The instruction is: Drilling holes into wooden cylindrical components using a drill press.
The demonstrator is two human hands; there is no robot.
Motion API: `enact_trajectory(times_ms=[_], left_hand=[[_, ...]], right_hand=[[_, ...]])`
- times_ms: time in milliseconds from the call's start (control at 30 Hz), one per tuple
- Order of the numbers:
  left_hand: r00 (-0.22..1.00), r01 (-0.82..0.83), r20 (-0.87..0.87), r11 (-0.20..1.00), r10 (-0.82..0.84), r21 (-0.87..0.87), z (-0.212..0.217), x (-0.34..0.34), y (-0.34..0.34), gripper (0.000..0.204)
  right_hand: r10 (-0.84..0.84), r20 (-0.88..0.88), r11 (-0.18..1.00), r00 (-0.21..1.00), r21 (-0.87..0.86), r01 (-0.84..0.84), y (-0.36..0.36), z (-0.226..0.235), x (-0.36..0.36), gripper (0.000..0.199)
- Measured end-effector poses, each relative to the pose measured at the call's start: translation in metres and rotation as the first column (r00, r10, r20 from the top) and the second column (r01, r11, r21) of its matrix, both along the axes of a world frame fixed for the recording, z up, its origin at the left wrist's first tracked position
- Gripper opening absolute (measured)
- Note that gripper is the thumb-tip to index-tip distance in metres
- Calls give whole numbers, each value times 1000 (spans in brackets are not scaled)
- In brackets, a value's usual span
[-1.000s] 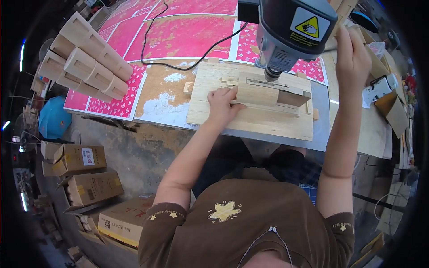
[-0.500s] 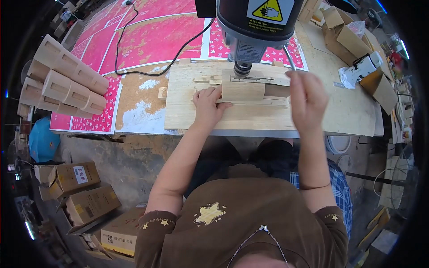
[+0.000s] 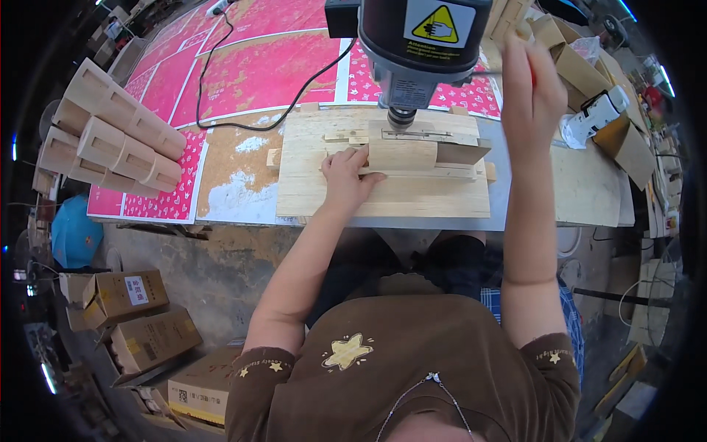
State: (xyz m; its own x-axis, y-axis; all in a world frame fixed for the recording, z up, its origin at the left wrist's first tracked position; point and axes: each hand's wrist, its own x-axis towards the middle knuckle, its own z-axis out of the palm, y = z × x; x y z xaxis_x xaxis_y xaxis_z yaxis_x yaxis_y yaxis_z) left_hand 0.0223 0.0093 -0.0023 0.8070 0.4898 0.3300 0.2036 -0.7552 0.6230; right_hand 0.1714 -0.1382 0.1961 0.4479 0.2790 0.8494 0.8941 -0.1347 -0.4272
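Note:
A black and grey drill press (image 3: 412, 66) hangs over a pale wooden board (image 3: 383, 199). Beneath its chuck (image 3: 401, 119) lies a smooth pale wooden piece (image 3: 401, 153) with a narrow slot on top, set among wood strips on the board. My left hand (image 3: 347, 177) is closed against the left end of that piece, thumb and fingers bent around it. Up at the right of the drill, my right hand (image 3: 535, 92) is wrapped around the end of the metal feed lever (image 3: 486, 73), a little blurred. A brown flat plate (image 3: 462, 152) sits at the piece's right end.
Slotted wooden cylinders (image 3: 118, 136) are stacked at the table's left. A black cable (image 3: 243, 127) runs over the pink sheet (image 3: 272, 66). Open cardboard boxes (image 3: 582, 81) and a white bottle (image 3: 593, 118) stand at the right; more cartons (image 3: 151, 339) are on the floor.
My right hand has swung upward and away from me with the lever. My left hand stays on the wooden piece. The whole view has shifted slightly.

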Motion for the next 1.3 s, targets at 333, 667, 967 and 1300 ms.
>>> enact_trajectory(times_ms=[333,667,967,1300], left_hand=[[993,73,107,977,-52,-202,1,9,6,39],[965,139,230,989,-125,-48,28,-61,46,27],[965,-146,-45,387,259,-910,81,-84,41,31],[994,-110,-98,465,50,-878,47,-28,-5,45]], right_hand=[[70,-332,909,941,-367,-198,-17,-68,51,31],[66,-83,764,994,-636,-104,-58,-133,16,28],[86,-115,770,990,-623,-139,-66,-134,1,27],[167,-87,767,982,-614,-185,-58,-130,-15,28]])
